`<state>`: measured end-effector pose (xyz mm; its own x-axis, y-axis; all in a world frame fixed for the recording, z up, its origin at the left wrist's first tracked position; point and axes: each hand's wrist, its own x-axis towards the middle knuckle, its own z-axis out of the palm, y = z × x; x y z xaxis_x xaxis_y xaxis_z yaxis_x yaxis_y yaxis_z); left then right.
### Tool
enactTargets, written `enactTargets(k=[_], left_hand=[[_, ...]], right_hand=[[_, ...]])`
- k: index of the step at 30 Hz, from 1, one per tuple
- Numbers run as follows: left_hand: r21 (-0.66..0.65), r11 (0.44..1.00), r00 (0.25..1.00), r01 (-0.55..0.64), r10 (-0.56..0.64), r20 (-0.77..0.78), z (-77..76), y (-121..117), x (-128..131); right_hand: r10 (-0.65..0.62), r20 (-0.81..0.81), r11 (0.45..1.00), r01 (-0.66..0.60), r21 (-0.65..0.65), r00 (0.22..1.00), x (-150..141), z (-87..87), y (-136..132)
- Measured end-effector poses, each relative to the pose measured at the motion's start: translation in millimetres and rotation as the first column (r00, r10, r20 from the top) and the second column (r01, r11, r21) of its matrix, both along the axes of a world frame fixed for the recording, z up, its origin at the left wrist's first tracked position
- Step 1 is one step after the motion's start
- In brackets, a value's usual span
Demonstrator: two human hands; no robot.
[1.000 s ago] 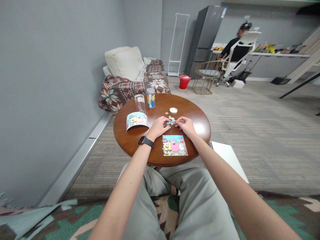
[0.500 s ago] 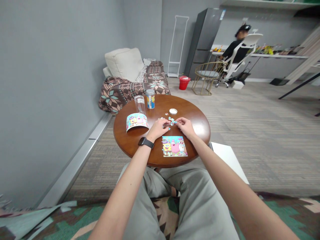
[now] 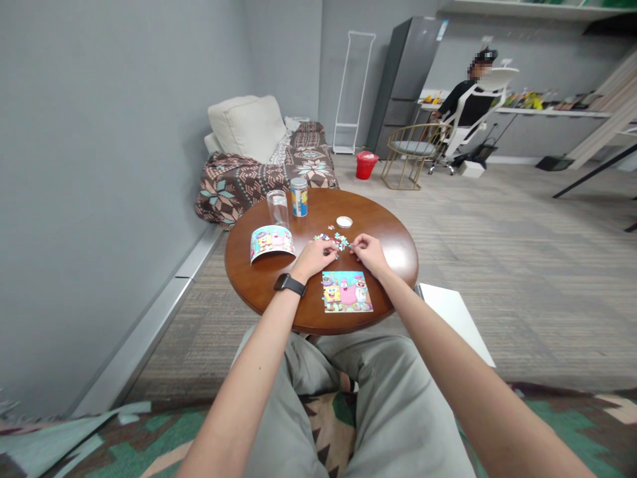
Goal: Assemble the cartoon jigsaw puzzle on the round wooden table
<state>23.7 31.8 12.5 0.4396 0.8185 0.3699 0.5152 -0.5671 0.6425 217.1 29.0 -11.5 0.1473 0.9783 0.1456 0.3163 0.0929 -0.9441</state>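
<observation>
Small jigsaw puzzle pieces [image 3: 341, 239] lie in a loose pile on the round wooden table [image 3: 249, 279]. My left hand [image 3: 316, 256], with a dark watch on its wrist, is at the pile's near left side. Its fingers are curled and drawn in toward the thumb; what lies between them is too small to make out. On the pile's right side, my right hand [image 3: 369, 252] pinches a small bluish puzzle piece at its fingertips. Between my forearms lies a flat cartoon picture [image 3: 347, 292], with a few loose bits along its left edge.
A curved cartoon sheet [image 3: 272, 243] stands at the left, before a clear glass [image 3: 279, 207] and a cartoon-printed can [image 3: 299, 199]. A round lid [image 3: 344, 222] lies beyond the pile. Farther back are a red bin [image 3: 365, 164] and a person [image 3: 465, 93] seated on a white chair.
My left fingers have closed in a little and uncovered more pieces behind them. My right hand has drawn slightly back from the pile. The flat picture stays where it was.
</observation>
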Motion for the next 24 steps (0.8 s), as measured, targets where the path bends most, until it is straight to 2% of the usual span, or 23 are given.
enactTargets(k=[6, 11, 19, 24], left_hand=[[-0.005, 1.0, 1.0, 0.001, -0.001, 0.005, -3.7, 2.0, 0.2], [-0.006, 1.0, 1.0, -0.003, 0.003, 0.002, -3.2, 1.6, 0.5], [0.003, 1.0, 1.0, -0.016, 0.016, 0.017, -2.0, 1.3, 0.1], [0.008, 1.0, 1.0, 0.002, -0.002, -0.022, -0.7, -0.2, -0.2]], right_hand=[[0.021, -0.086, 0.999, -0.023, -0.029, 0.996, -5.0, 6.0, -1.9], [0.029, -0.095, 0.996, -0.036, -0.08, 0.995, -6.7, 9.8, -3.3], [0.081, 0.034, 0.995, -0.083, 0.055, 0.996, 0.7, -2.3, 3.7], [0.105, -0.093, 0.994, -0.102, 0.034, 0.99, -1.8, -6.8, 5.7]])
